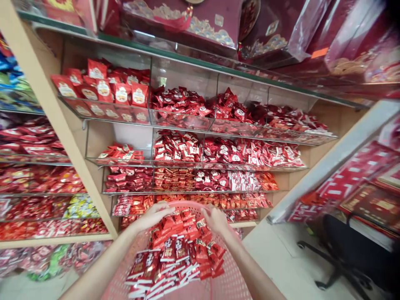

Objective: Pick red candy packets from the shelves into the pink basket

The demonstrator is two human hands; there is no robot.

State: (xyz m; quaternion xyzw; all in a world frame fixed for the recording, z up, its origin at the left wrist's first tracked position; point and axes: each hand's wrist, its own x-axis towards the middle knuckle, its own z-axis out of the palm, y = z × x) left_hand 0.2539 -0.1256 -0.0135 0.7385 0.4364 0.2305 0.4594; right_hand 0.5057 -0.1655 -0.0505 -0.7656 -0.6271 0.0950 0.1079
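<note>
Holding the pink plastic basket (225, 283) by its rim, my left grip (153, 216) and right grip (215, 219) are closed above heaped red packets (175, 254); this load calls for keeping level.

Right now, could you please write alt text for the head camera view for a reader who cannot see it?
The left hand and right hand hold the rim of a pink perforated plastic basket full of red wrapped packets, facing shelves of clear bins stocked with red packets.

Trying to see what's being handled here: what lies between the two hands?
In the head view, red packets heaped in a pink basket lie between the left hand and right hand.
</note>
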